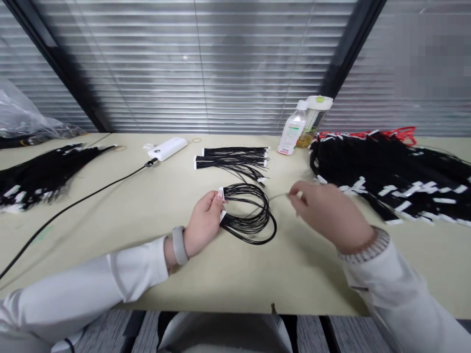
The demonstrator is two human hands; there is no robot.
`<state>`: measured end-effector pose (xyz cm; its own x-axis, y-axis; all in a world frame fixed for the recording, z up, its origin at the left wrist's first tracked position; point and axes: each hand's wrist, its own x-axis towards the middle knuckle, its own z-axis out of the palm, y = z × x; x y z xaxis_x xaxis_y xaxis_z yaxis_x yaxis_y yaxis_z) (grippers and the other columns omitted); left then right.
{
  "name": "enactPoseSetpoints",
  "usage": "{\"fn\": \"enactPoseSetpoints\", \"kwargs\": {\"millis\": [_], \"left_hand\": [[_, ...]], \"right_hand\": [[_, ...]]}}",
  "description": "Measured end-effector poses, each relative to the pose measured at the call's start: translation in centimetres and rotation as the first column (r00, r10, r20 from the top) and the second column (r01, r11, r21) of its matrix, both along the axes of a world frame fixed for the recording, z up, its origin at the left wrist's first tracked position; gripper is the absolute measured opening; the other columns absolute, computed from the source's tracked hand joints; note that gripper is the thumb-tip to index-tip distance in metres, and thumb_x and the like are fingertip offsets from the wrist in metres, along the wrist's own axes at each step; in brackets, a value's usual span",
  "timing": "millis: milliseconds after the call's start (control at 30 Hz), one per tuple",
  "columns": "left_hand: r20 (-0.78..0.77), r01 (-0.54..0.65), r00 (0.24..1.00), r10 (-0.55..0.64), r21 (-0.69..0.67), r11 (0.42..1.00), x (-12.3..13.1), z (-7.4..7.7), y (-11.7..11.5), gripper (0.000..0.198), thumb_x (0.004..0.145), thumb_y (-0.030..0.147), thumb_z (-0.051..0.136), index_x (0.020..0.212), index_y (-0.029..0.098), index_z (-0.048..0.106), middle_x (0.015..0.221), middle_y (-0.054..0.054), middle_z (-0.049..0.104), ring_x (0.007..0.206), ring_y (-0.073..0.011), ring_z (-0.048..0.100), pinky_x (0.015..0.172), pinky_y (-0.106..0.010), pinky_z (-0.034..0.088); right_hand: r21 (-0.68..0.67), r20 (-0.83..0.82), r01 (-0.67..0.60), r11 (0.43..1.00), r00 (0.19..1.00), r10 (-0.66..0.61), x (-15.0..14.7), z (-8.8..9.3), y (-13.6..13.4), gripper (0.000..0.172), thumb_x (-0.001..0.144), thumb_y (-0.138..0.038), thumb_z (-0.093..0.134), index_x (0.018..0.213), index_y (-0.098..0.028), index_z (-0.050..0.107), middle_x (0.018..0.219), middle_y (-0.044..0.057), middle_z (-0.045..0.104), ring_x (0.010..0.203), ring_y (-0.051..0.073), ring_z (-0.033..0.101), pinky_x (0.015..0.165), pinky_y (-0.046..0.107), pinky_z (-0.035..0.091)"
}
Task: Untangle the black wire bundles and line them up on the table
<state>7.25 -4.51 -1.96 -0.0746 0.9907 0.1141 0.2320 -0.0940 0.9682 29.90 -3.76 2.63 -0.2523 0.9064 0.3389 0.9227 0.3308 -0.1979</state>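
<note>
A looped bundle of black cables (253, 223) with white connectors at its left ends hangs just above the table. My left hand (206, 220) is closed on those connector ends, thumb on top. To the right of the loop, my right hand (324, 211) pinches the end of a thin, pale strand (277, 196) that runs back to the cable loop. Where the strand passes through or behind the loop is hard to make out. Behind the loop lie flat black cable bundles (231, 159) with white connectors.
The table (147, 215) carries a large pile of black cables (368, 171) at right and another (47, 171) at left. A bottle (292, 130) and a cup (314, 120) stand behind. A white device (171, 148) has a black cord.
</note>
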Motion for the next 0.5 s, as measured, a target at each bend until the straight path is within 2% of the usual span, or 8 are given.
{"fn": "enactPoseSetpoints", "kwargs": {"millis": [67,100,167,233,267,300,367,500], "left_hand": [[-0.001,0.011,1.000,-0.011,0.007,1.000,0.0,0.0,0.0,0.031,0.089,0.039,0.041,0.069,0.017,0.051,0.053,0.005,0.040,0.049,-0.0113,0.037,0.049,-0.024,0.031],[-0.005,0.022,1.000,-0.022,0.012,1.000,0.0,-0.1,0.0,0.031,0.089,0.040,0.041,0.069,0.017,0.050,0.053,0.005,0.040,0.049,-0.0112,0.037,0.049,-0.024,0.031],[-0.013,0.062,0.998,-0.062,0.021,0.998,0.0,-0.2,-0.1,0.033,0.089,0.041,0.040,0.068,0.017,0.050,0.053,0.005,0.041,0.049,-0.0111,0.036,0.049,-0.024,0.031],[-0.021,0.120,0.993,-0.119,0.027,0.992,-0.1,-0.4,-0.2,0.034,0.089,0.043,0.040,0.068,0.018,0.048,0.054,0.005,0.041,0.050,-0.0110,0.036,0.049,-0.023,0.031],[-0.025,0.150,0.989,-0.149,0.034,0.988,-0.1,-0.4,-0.4,0.034,0.089,0.043,0.039,0.067,0.018,0.046,0.054,0.005,0.041,0.050,-0.0109,0.036,0.049,-0.023,0.031],[-0.031,0.178,0.984,-0.177,0.045,0.983,-0.2,-0.5,-0.5,0.035,0.089,0.043,0.038,0.067,0.018,0.045,0.055,0.005,0.040,0.051,-0.0108,0.036,0.050,-0.023,0.031],[-0.050,0.217,0.976,-0.214,0.079,0.973,-0.3,-0.5,-0.9,0.034,0.091,0.042,0.036,0.067,0.018,0.043,0.056,0.005,0.040,0.052,-0.0105,0.036,0.050,-0.023,0.031],[-0.129,0.269,0.959,-0.251,0.151,0.951,-0.4,-0.4,-1.6,0.032,0.093,0.037,0.035,0.067,0.018,0.042,0.058,0.005,0.042,0.053,-0.0100,0.037,0.051,-0.022,0.032]], "right_hand": [[0.097,-0.209,0.030,0.995,0.978,-0.009,0.3,0.7,0.2,0.021,0.083,-0.018,0.050,0.099,-0.015,0.062,0.080,0.011,0.068,0.072,0.024,0.065,0.065,0.038,0.049],[0.133,-0.380,0.010,0.991,0.924,0.041,0.2,0.9,0.2,0.024,0.085,-0.020,0.048,0.106,-0.017,0.060,0.093,0.010,0.068,0.082,0.022,0.065,0.070,0.037,0.051],[0.191,-0.713,-0.087,0.978,0.672,0.199,-0.4,1.0,-0.1,0.023,0.089,-0.023,0.046,0.108,-0.021,0.059,0.107,0.007,0.064,0.091,0.018,0.064,0.076,0.034,0.052],[0.205,-0.872,-0.231,0.951,0.399,0.285,-1.2,0.6,-0.6,0.023,0.090,-0.023,0.046,0.109,-0.025,0.058,0.096,0.003,0.066,0.075,0.013,0.064,0.068,0.030,0.053],[0.168,-0.885,-0.314,0.935,0.369,0.283,-1.6,0.3,-0.9,0.027,0.090,-0.022,0.045,0.115,-0.027,0.054,0.085,0.000,0.065,0.062,0.011,0.061,0.059,0.027,0.052],[0.104,-0.877,-0.396,0.913,0.396,0.271,-2.0,0.0,-1.1,0.034,0.090,-0.020,0.044,0.123,-0.028,0.047,0.074,-0.003,0.063,0.052,0.009,0.055,0.050,0.024,0.048],[-0.040,-0.809,-0.490,0.871,0.527,0.260,-2.8,-0.5,-1.4,0.042,0.089,-0.017,0.043,0.129,-0.026,0.036,0.061,-0.007,0.056,0.044,0.009,0.046,0.044,0.022,0.041],[-0.114,-0.581,-0.430,0.896,0.760,0.291,-3.8,-1.0,-1.6,0.005,0.085,-0.020,0.049,0.082,-0.020,0.052,0.056,-0.006,0.049,0.050,0.008,0.044,0.049,0.022,0.036]]}}
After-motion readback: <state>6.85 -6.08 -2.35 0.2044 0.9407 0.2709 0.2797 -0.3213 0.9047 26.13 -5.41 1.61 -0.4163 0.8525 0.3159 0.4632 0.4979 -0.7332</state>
